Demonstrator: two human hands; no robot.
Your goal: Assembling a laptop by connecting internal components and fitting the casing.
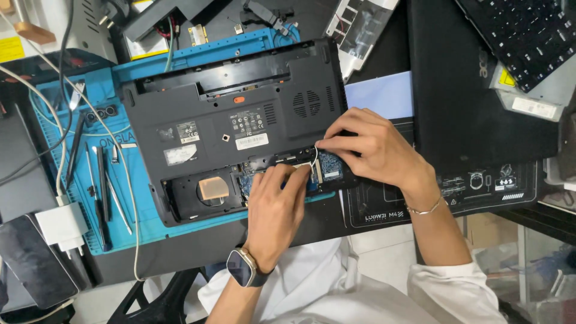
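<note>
Both hands crowd the laptop's (240, 114) open bay at its near edge: left hand (275, 207) from below, right hand (369, 147) from the right. Laptop's upper back is clear from above. Tools (102, 186) and white cable (120, 156) block the left side of the mat (129, 231); black panel (462, 90) crowds the right.

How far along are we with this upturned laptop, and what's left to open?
Done: the laptop lies bottom-up on the blue mat, its bottom cover off, exposing the round drive bay and circuit boards. In hand: the left hand presses into the open compartment while the right hand pinches a thin white wire. Left: the rest of the base looks closed; the tools lie untouched.
</note>
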